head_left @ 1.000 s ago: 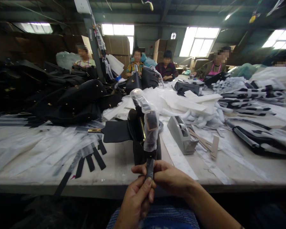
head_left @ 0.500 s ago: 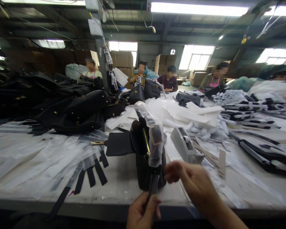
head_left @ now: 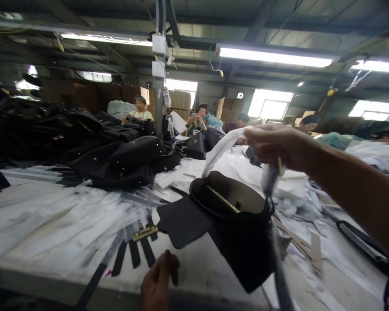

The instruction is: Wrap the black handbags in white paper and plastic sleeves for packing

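A black handbag (head_left: 246, 242) hangs tilted over the table, its mouth open to a brown lining and a gold zip. Its flap (head_left: 184, 220) is folded out to the left and ends in a gold clasp (head_left: 145, 233). My right hand (head_left: 272, 144) is closed round the bag's handle (head_left: 223, 147), which is wrapped in white film. A dark strap (head_left: 278, 272) dangles from the bag's right side, blurred. Low in the view, my left hand (head_left: 160, 276) is beside the table edge, apart from the bag, its fingers loosely bent with nothing in them.
Black bags (head_left: 126, 160) are heaped at the left. Plastic-covered black strips (head_left: 134, 252) lie across the table (head_left: 110, 293). White sheets (head_left: 236, 164) and card strips (head_left: 316, 250) lie behind and to the right. Several people (head_left: 141, 113) sit across the table.
My right hand has taken the wrapped handle and raised the bag, which has turned so its mouth shows. My left hand has let go of the strap and moved left.
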Demonstrator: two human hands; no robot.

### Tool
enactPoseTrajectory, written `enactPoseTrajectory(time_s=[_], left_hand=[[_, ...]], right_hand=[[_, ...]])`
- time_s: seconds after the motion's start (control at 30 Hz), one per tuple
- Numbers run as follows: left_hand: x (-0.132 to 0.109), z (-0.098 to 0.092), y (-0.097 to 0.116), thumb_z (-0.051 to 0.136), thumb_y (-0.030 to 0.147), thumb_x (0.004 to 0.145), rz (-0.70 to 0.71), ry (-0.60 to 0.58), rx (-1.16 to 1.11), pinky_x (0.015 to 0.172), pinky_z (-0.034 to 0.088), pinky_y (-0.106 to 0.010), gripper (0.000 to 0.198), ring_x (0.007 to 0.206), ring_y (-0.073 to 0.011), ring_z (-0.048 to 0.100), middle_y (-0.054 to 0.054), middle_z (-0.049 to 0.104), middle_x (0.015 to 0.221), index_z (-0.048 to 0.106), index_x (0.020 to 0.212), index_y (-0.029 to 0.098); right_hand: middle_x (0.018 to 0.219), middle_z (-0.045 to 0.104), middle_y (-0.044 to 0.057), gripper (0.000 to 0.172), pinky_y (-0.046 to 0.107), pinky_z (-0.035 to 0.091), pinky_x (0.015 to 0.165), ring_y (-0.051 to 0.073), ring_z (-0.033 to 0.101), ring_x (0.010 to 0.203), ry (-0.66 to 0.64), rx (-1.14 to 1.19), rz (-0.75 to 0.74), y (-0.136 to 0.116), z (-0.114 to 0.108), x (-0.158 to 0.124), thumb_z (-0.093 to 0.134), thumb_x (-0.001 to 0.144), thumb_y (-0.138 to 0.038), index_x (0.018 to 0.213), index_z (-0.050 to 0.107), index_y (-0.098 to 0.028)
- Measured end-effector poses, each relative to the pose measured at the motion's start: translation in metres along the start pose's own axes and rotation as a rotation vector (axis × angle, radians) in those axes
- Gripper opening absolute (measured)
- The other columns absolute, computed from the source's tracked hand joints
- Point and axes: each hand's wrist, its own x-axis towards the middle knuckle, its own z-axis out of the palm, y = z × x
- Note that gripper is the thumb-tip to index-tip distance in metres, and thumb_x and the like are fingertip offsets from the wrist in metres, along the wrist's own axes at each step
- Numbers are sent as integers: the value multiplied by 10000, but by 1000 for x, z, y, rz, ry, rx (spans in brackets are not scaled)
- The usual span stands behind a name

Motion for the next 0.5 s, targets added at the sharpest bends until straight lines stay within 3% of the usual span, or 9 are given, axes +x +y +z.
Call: enactPoseTrajectory(time_s=[0.03, 0.1, 0.17, 0.2, 0.27, 0.37, 0.43, 0.5], left_hand=[[8, -10, 4, 615, 655, 823, 51, 100, 28, 662, 484, -278, 462, 671, -201, 613, -12, 621, 609, 687, 774, 201], [17, -19, 11, 633, 620, 825, 157, 163, 106, 839, 507, -336, 471, 977, -265, 655, -70, 722, 1010, 694, 1063, 218], [18, -15, 15, 632, 581, 836, 224, 68, 195, 985, 464, -421, 557, 1206, -313, 580, -107, 610, 1355, 616, 1277, 242], [15, -9, 16, 639, 550, 840, 241, -6, 231, 1029, 436, -446, 568, 1261, -321, 545, -113, 567, 1417, 594, 1317, 246], [5, 5, 16, 680, 478, 827, 244, -115, 259, 1041, 426, -443, 515, 1242, -317, 559, -119, 614, 1351, 620, 1276, 232], [-13, 23, 11, 722, 427, 802, 117, -207, 217, 837, 505, -349, 350, 947, -261, 664, -83, 712, 993, 664, 1055, 193], [-23, 32, 7, 680, 456, 839, -4, -308, 130, 663, 477, -287, 298, 713, -198, 634, -28, 656, 759, 636, 937, 178], [-29, 39, 5, 619, 483, 886, -82, -397, 22, 606, 432, -258, 312, 612, -153, 577, 8, 583, 655, 606, 872, 172]], right_hand=[[420, 331, -137, 389, 174, 173, 406, -49, 252, 340, 12, -108, -24, -7, -6, 3, 635, 895, -439, 822, 717, -66], [507, 498, -98, 591, 234, 219, 465, -75, 380, 402, 68, -352, -37, -17, -13, 10, 383, 955, -453, 869, 702, 37], [690, 636, -24, 793, 312, 285, 524, -57, 509, 535, 97, -566, -13, -19, -16, 19, 123, 915, -457, 916, 666, 120], [768, 667, 11, 848, 341, 310, 552, -30, 556, 606, 87, -647, -4, -17, -17, 24, 50, 884, -450, 929, 658, 140], [831, 689, 39, 866, 353, 348, 606, 13, 609, 715, 9, -775, -25, -5, -18, 36, 21, 861, -429, 939, 672, 137], [808, 730, 41, 628, 261, 416, 688, 55, 648, 748, -81, -875, -138, 22, -17, 58, 345, 942, -480, 960, 751, -1], [846, 757, 58, 417, 265, 474, 747, 109, 663, 767, -33, -888, -202, 38, -12, 66, 593, 907, -486, 978, 775, -118], [1032, 752, 106, 373, 331, 484, 855, 181, 672, 906, 113, -918, -303, 49, -1, 57, 658, 894, -465, 1087, 753, -159]])
